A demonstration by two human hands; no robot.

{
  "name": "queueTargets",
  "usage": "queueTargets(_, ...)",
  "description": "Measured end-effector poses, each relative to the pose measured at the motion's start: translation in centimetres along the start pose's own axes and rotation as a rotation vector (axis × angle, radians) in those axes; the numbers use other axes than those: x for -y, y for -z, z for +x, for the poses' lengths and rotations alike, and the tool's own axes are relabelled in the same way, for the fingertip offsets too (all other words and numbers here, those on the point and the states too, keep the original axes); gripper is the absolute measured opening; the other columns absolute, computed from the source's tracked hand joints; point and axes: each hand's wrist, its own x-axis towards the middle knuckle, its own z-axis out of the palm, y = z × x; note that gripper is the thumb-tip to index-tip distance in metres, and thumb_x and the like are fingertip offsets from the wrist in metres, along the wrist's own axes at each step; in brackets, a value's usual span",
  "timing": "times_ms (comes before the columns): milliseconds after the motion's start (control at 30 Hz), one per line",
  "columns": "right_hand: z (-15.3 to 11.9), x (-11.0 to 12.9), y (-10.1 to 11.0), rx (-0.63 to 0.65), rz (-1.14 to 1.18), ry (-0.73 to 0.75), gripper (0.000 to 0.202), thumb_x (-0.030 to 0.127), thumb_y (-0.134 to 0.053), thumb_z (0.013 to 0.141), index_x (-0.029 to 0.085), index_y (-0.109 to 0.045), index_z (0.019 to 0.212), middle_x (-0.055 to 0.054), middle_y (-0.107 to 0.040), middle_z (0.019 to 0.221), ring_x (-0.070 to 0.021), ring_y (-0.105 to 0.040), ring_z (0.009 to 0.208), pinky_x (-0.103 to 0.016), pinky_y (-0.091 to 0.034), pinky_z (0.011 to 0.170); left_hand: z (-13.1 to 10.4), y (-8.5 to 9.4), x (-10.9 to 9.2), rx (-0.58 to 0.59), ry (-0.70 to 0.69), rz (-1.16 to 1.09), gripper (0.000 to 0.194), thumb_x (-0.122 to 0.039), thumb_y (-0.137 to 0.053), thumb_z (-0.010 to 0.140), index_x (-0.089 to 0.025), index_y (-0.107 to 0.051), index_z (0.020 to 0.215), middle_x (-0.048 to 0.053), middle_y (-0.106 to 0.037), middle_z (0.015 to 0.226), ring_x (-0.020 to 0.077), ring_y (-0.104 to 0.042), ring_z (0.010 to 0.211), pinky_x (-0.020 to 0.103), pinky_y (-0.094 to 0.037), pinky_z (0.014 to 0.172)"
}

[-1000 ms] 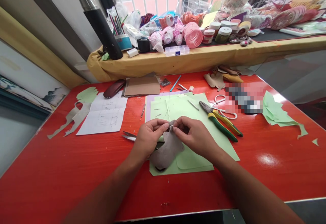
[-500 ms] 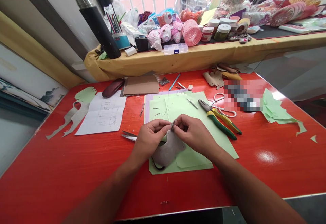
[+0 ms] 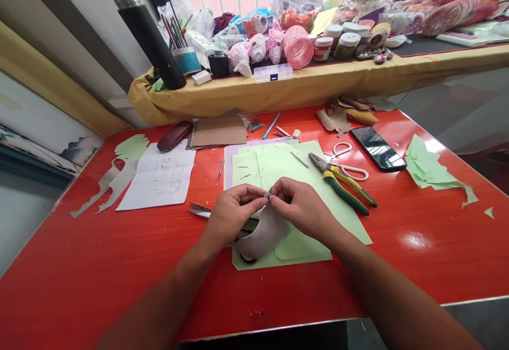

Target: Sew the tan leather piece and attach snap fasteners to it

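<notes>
And here at the middle of the red table (image 3: 119, 265), the left hand (image 3: 234, 211) and the right hand (image 3: 300, 201) meet fingertip to fingertip, both pinched narrow on the top edge of the grey piece (image 3: 265, 237)! Below the fingers that piece hangs curved over the green paper (image 3: 304, 252), scissor blades (image 3: 200, 211) poking out left of the left hand, while over to the right the green-and-yellow pliers (image 3: 345, 184) lie beside white-handled scissors (image 3: 356, 173).

The piece (image 3: 265, 237) is plain grey — the sheets (image 3: 330, 212) pale green.
</notes>
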Motion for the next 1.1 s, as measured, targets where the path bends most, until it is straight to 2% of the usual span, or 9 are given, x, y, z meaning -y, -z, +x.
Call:
queueTargets(133, -0.1, 0.0, 0.1, 0.016, 0.020, 0.049, 0.010, 0.029, -0.065, 0.091, 0.021, -0.066, 0.084, 0.001, -0.066, 0.071, -0.0144, -0.055, 0.063, -0.026, -0.040, 0.055, 0.0, 0.1, -0.1, -0.078, -0.032, 0.052, 0.027, -0.040, -0.086, 0.077, -0.018, -0.080, 0.091, 0.007, -0.082, 0.089, 0.0228, -0.075, 0.085, 0.029, -0.056, 0.073)
queueTargets(233, 0.0, 0.0, 0.5, -0.029, 0.019, 0.098, 0.014, 0.032, -0.063, 0.096, 0.022, -0.067, 0.087, 0.001, -0.065, 0.072, -0.0148, -0.056, 0.065, -0.027, -0.042, 0.058, 0.1, 0.2, -0.2, -0.111, -0.038, 0.055, 0.026, -0.039, -0.086, 0.076, -0.018, -0.080, 0.089, 0.006, -0.081, 0.086, 0.0212, -0.073, 0.080, 0.028, -0.054, 0.069)
queueTargets(400, 0.1, 0.2, 1.3, -0.165, -0.032, 0.202, 0.015, 0.035, -0.063, 0.099, 0.022, -0.071, 0.096, -0.002, -0.069, 0.080, -0.0174, -0.062, 0.074, -0.030, -0.048, 0.066, 0.1, 0.2, -0.3, -0.076, -0.023, 0.018, 0.024, -0.039, -0.085, 0.077, -0.018, -0.079, 0.088, 0.006, -0.080, 0.084, 0.0195, -0.072, 0.080, 0.027, -0.054, 0.069)
queueTargets(500, 0.1, 0.0, 1.2, -0.132, -0.098, 0.255, 0.018, 0.036, -0.068, 0.097, 0.023, -0.072, 0.109, -0.005, -0.073, 0.095, -0.0208, -0.067, 0.088, -0.032, -0.052, 0.075, 0.0, 0.1, -0.5, -0.049, -0.028, -0.028, 0.026, -0.040, -0.087, 0.076, -0.018, -0.079, 0.089, 0.007, -0.080, 0.086, 0.0205, -0.072, 0.082, 0.028, -0.055, 0.073)
queueTargets(567, 0.1, -0.2, 0.9, -0.064, -0.116, 0.240, 0.016, 0.035, -0.069, 0.097, 0.023, -0.073, 0.107, -0.005, -0.075, 0.097, -0.0205, -0.067, 0.089, -0.031, -0.051, 0.075, 0.0, 0.0, -0.5, -0.040, -0.032, -0.044, 0.029, -0.041, -0.088, 0.075, -0.018, -0.079, 0.089, 0.007, -0.080, 0.088, 0.0214, -0.073, 0.083, 0.030, -0.056, 0.074)
queueTargets(700, 0.1, -0.4, 0.7, 0.016, -0.088, 0.134, 0.020, 0.035, -0.063, 0.101, 0.022, -0.073, 0.090, -0.001, -0.073, 0.080, -0.0163, -0.061, 0.071, -0.027, -0.044, 0.061, 0.1, 0.0, -0.4, -0.012, 0.000, -0.078, 0.033, -0.045, -0.088, 0.075, -0.017, -0.079, 0.091, 0.008, -0.080, 0.089, 0.0209, -0.071, 0.081, 0.029, -0.054, 0.071)
queueTargets(933, 0.4, -0.8, 1.0, -0.052, 0.005, 0.036, 0.029, 0.044, -0.064, 0.099, 0.021, -0.070, 0.084, 0.000, -0.069, 0.075, -0.0151, -0.056, 0.066, -0.027, -0.040, 0.057, 0.6, 1.1, -0.4, 0.097, 0.082, -0.114, 0.061, -0.068, -0.077, 0.081, -0.014, -0.077, 0.110, 0.009, -0.076, 0.090, 0.0180, -0.067, 0.077, 0.029, -0.051, 0.070)
queueTargets(1033, 0.6, -0.9, 1.1, -0.093, 0.077, 0.002, 0.030, 0.048, -0.066, 0.096, 0.020, -0.071, 0.084, 0.000, -0.067, 0.073, -0.0149, -0.054, 0.064, -0.027, -0.040, 0.056, 0.5, 1.5, -0.5, 0.194, 0.112, -0.062, 0.060, -0.056, -0.087, 0.074, -0.017, -0.073, 0.116, 0.007, -0.077, 0.094, 0.0204, -0.069, 0.084, 0.030, -0.051, 0.074)
queueTargets(1100, 0.6, -0.9, 1.3, -0.122, 0.136, -0.018, 0.032, 0.050, -0.067, 0.095, 0.020, -0.070, 0.084, -0.001, -0.066, 0.072, -0.0150, -0.053, 0.063, -0.027, -0.040, 0.055, 0.5, 1.5, -0.5, 0.225, 0.126, -0.031, 0.052, -0.046, -0.091, 0.071, -0.018, -0.072, 0.110, 0.005, -0.076, 0.092, 0.0213, -0.069, 0.086, 0.030, -0.051, 0.074)
